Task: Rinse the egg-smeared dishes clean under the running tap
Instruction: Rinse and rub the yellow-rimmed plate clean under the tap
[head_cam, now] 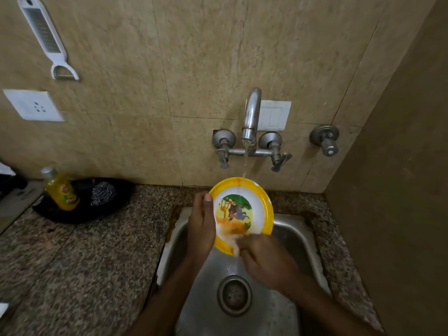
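A yellow-rimmed plate point(259, 204) with a cartoon picture is tilted up over the steel sink point(291, 238). My left hand point(201, 226) grips its left edge, thumb on the rim. My right hand point(264, 260) has its fingers curled against the plate's lower rim, rubbing a pale, orange-tinted smear there. Water runs from the metal tap point(251, 117) in a thin stream onto the plate's top edge and drips off below my right hand.
A granite counter point(84, 263) lies left of the sink, with a yellow dish-soap bottle point(61, 190) and a steel scrubber point(103, 192) in a black pan point(80, 214). Sink drain point(234, 294) sits below my hands. A brown wall point(400, 190) stands on the right.
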